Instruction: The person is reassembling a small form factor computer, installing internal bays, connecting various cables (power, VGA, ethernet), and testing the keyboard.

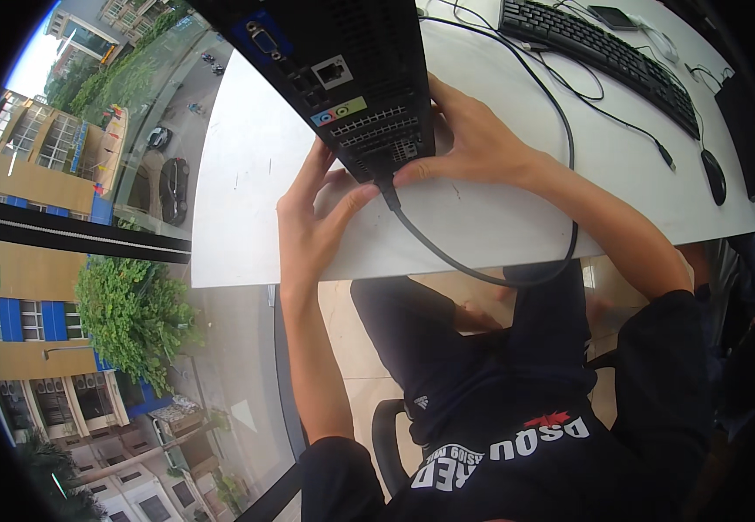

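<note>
Lying flat on the near part of the white rectangular desk top, a black slim metal desktop computer case shows its rear panel of ports and vent slots, with its near corner between the two hands. A black round power cable enters that corner, loops down past the near desk edge, then rises on the right and runs away toward the far side of the desk.

Left hand: open, fingers spread, thumb and forefinger tips at the cable's plug, where it meets the case; the other fingers rest along the left edge of the case. Right hand: laid flat against the right side of the case, fingers together, thumb reaching down to the plug from the right. Whether either hand truly pinches the plug cannot be told.

Far right on the desk: a black full-size computer keyboard lying aslant, a black oval wired mouse near the right edge, thin black wires between them, and a small dark flat phone at the far edge.

Left of the desk: a large window pane giving onto yellow buildings, green trees and a street with cars below.
</note>
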### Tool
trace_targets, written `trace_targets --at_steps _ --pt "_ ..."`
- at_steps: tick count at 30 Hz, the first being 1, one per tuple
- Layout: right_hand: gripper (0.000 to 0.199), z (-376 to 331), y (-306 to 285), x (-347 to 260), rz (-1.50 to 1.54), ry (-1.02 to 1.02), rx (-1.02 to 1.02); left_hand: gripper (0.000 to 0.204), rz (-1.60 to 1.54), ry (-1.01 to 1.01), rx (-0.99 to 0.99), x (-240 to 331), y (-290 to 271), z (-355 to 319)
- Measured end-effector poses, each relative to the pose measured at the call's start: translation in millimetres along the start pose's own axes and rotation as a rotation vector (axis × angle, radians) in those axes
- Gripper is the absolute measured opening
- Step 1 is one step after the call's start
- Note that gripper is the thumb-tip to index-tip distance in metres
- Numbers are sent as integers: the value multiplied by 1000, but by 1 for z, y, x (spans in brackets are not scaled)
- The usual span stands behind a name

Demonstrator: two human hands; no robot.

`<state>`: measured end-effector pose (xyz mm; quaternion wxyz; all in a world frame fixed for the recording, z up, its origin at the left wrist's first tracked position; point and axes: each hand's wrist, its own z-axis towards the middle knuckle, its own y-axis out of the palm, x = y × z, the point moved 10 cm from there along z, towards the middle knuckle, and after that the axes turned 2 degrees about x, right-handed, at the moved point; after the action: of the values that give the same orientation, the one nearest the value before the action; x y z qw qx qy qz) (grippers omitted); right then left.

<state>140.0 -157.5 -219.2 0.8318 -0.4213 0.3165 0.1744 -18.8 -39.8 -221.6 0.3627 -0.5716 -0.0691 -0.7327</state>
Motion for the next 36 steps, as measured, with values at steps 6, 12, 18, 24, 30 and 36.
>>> trace_targets --at_steps 6,12,18,24,30,36 --pt "141 0 -1 -7 6 -63 43 76 72 7 17 9 -2 -3" --pt "139 -7 -19 -8 -53 48 0 69 45 33 23 11 6 0" --pt "97 -22 -30 -43 -182 -125 137 71 -108 13 8 1 -1 -5" --pt "33 -86 -172 -11 -516 -55 264 72 -170 -18 -7 6 5 -10" --pt "36 -133 -225 72 -699 177 299 74 -161 -2 -20 8 9 -8" --pt "25 -114 -206 71 -823 75 233 67 -203 -44 -3 8 3 -11"
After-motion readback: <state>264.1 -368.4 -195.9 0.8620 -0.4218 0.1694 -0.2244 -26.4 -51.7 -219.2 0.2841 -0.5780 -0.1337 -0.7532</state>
